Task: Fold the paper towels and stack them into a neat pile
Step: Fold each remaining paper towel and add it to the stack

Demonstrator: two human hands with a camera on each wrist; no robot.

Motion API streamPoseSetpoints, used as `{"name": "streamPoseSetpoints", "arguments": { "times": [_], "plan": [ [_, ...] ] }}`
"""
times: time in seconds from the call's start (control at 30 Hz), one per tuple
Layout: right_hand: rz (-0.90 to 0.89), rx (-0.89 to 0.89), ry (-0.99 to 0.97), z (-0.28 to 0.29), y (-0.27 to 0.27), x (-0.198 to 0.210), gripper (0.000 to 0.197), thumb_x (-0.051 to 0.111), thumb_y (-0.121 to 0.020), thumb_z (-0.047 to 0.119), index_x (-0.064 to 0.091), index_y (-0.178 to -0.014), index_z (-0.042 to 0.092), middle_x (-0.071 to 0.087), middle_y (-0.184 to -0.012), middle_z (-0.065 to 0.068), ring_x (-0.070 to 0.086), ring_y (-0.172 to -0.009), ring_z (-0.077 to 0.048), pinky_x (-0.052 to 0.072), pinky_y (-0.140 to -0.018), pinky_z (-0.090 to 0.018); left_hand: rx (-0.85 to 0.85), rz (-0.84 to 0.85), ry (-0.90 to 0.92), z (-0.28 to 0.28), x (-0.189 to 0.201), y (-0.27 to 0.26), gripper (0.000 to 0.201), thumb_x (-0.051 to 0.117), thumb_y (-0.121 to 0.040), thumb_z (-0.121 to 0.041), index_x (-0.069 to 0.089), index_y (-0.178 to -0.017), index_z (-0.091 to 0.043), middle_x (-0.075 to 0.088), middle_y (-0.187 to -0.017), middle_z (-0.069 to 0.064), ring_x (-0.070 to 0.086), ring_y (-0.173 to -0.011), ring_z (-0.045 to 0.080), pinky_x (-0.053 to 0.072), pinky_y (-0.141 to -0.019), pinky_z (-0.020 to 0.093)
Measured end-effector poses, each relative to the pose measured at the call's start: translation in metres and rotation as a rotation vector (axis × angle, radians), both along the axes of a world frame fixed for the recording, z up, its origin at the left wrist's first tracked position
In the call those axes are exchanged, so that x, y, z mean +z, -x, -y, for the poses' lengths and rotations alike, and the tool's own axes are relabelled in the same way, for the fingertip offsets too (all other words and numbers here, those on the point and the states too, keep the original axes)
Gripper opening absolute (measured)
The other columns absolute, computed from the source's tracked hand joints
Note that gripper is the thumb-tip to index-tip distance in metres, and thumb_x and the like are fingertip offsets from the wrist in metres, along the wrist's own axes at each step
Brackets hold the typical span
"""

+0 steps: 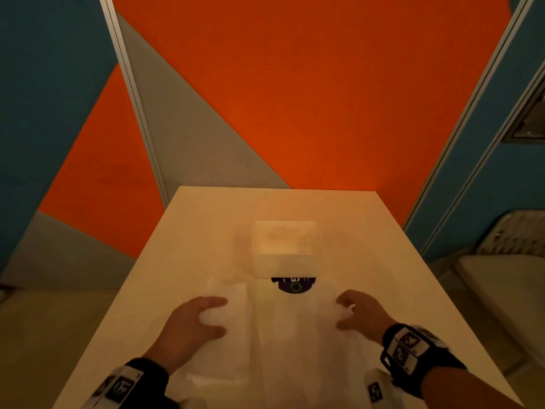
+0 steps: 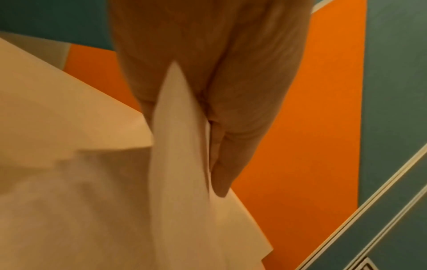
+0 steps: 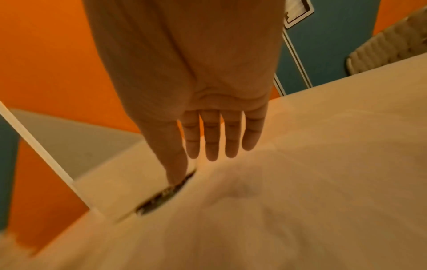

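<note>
A large white paper towel (image 1: 295, 335) lies spread on the table's near half, between my hands. My left hand (image 1: 221, 315) holds the towel's left edge, lifted off the table, with the sheet between thumb and fingers. The left wrist view shows that pinch up close: the towel (image 2: 175, 182) runs down from between the thumb and fingers of my left hand (image 2: 182, 146). My right hand (image 1: 342, 312) hovers at the towel's right edge. In the right wrist view my right hand (image 3: 203, 155) has straight fingers over the towel (image 3: 277, 210) and holds nothing.
A white box of paper towels (image 1: 284, 252) stands mid-table behind the sheet. A dark purple round object (image 1: 293, 286) peeks out between box and sheet, also as a dark round object (image 3: 161, 197). The pale table (image 1: 206, 216) ends at orange and blue walls. A chair (image 1: 501, 261) stands right.
</note>
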State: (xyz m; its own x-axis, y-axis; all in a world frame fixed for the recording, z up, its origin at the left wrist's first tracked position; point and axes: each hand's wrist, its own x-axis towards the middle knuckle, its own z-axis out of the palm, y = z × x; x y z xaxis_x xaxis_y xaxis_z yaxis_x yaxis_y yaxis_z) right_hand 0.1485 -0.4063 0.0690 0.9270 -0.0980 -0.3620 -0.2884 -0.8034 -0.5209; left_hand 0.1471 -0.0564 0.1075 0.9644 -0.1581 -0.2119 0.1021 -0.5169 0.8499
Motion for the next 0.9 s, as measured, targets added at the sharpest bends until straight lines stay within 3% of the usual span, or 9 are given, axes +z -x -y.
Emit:
{"name": "streamPoseSetpoints", "arguments": {
  "times": [0.1, 0.2, 0.4, 0.47, 0.53, 0.7, 0.8, 0.9],
  "plan": [
    [-0.134, 0.111, 0.135, -0.004, 0.001, -0.018, 0.079, 0.082, -0.070, 0.036, 0.040, -0.136, 0.026, 0.036, -0.137, 0.002, 0.037, -0.129, -0.021, 0.032, -0.108, -0.033, 0.004, 0.003, -0.053, -0.002, -0.012, 0.001, 0.054, 0.082, -0.067, -0.005, 0.059, -0.098, -0.043, 0.056, -0.116, -0.006, 0.051, -0.105, 0.011, 0.038, -0.082, 0.019],
    [-0.142, 0.161, 0.236, -0.013, -0.002, -0.023, 0.095, 0.082, -0.065, 0.047, 0.031, -0.143, 0.030, 0.027, -0.143, 0.003, 0.032, -0.130, -0.024, 0.033, -0.108, -0.043, 0.028, 0.014, -0.037, 0.000, -0.017, 0.000, 0.055, 0.083, -0.067, -0.006, 0.059, -0.099, -0.044, 0.055, -0.118, -0.005, 0.051, -0.108, 0.013, 0.039, -0.086, 0.020],
    [-0.172, 0.162, 0.280, -0.019, -0.011, -0.019, 0.078, 0.086, -0.059, 0.044, 0.039, -0.122, 0.035, 0.043, -0.129, 0.003, 0.043, -0.119, -0.022, 0.037, -0.099, -0.039, 0.090, -0.013, 0.071, 0.005, -0.021, -0.002, 0.052, 0.082, -0.068, -0.004, 0.062, -0.106, -0.034, 0.057, -0.118, -0.005, 0.051, -0.109, 0.014, 0.040, -0.092, 0.025],
    [-0.185, 0.170, 0.295, -0.018, -0.012, -0.018, 0.072, 0.086, -0.058, 0.046, 0.036, -0.109, 0.036, 0.046, -0.123, 0.003, 0.045, -0.114, -0.022, 0.035, -0.092, -0.036, 0.101, 0.009, 0.068, 0.007, -0.021, -0.002, 0.052, 0.081, -0.068, -0.004, 0.062, -0.105, -0.035, 0.057, -0.116, -0.005, 0.052, -0.108, 0.013, 0.039, -0.090, 0.023],
    [-0.202, 0.185, 0.324, -0.019, -0.013, -0.016, 0.071, 0.085, -0.058, 0.049, 0.034, -0.106, 0.036, 0.044, -0.121, 0.003, 0.043, -0.114, -0.022, 0.033, -0.089, -0.036, 0.113, 0.031, 0.053, 0.008, -0.022, -0.003, 0.053, 0.081, -0.068, -0.004, 0.060, -0.100, -0.040, 0.056, -0.114, -0.005, 0.052, -0.109, 0.015, 0.039, -0.091, 0.024],
    [-0.179, 0.216, 0.365, -0.022, -0.014, -0.014, 0.082, 0.080, -0.065, 0.052, 0.039, -0.133, 0.032, 0.037, -0.136, 0.002, 0.036, -0.126, -0.023, 0.029, -0.103, -0.040, 0.050, 0.047, -0.072, 0.008, -0.019, -0.004, 0.056, 0.080, -0.071, -0.009, 0.052, -0.101, -0.048, 0.049, -0.118, -0.008, 0.043, -0.115, 0.011, 0.033, -0.093, 0.020],
    [-0.171, 0.211, 0.301, -0.028, -0.015, -0.010, 0.077, 0.073, -0.075, 0.053, 0.037, -0.139, 0.031, 0.035, -0.147, 0.005, 0.031, -0.135, -0.021, 0.021, -0.109, -0.041, 0.030, 0.064, -0.165, 0.008, -0.019, -0.005, 0.055, 0.079, -0.073, -0.014, 0.054, -0.116, -0.039, 0.045, -0.128, -0.004, 0.039, -0.125, 0.014, 0.030, -0.102, 0.022],
    [-0.151, 0.243, 0.317, -0.035, -0.019, -0.002, 0.061, 0.064, -0.084, 0.051, 0.044, -0.138, 0.030, 0.039, -0.145, 0.004, 0.035, -0.134, -0.019, 0.022, -0.110, -0.039, 0.023, 0.082, -0.215, 0.007, -0.018, -0.007, 0.057, 0.078, -0.075, -0.017, 0.054, -0.125, -0.030, 0.043, -0.135, 0.000, 0.043, -0.124, 0.017, 0.032, -0.101, 0.021]
  ]
}}
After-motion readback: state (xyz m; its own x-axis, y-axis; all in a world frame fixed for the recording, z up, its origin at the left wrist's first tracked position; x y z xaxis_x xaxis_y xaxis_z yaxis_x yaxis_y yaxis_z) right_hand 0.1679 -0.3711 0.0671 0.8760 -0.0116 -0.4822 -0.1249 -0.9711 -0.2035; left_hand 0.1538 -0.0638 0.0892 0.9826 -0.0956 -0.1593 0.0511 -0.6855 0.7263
